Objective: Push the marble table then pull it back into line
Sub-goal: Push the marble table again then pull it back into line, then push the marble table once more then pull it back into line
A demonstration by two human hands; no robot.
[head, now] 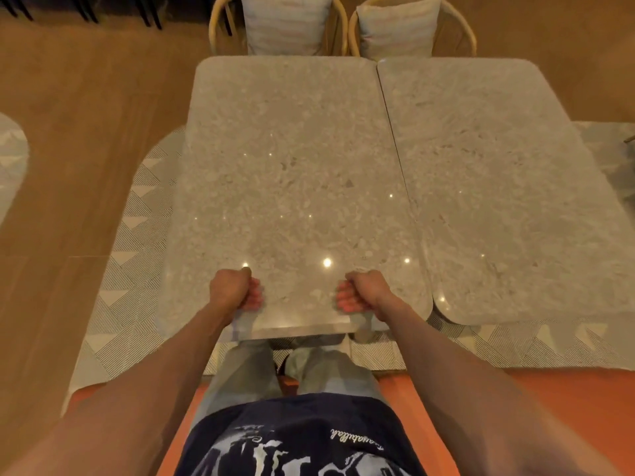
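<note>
The marble table (pixel 292 166) is a pale speckled slab with rounded corners, straight ahead of me. My left hand (pixel 233 292) is curled on its near edge, left of centre. My right hand (pixel 362 292) is curled on the same edge, further right, about a forearm's length from the left hand. Both forearms reach forward from my body. The table's right side runs along a second matching marble table (pixel 508 183) with a thin seam between them. The two near edges lie almost level, and the gripped table sits slightly closer to me.
Two wooden chairs with striped cushions (pixel 285 22) (pixel 395 25) stand at the far ends of the tables. A patterned rug (pixel 137 235) lies under the tables on a wood floor. I sit on an orange seat (pixel 446 407), my knees under the table edge.
</note>
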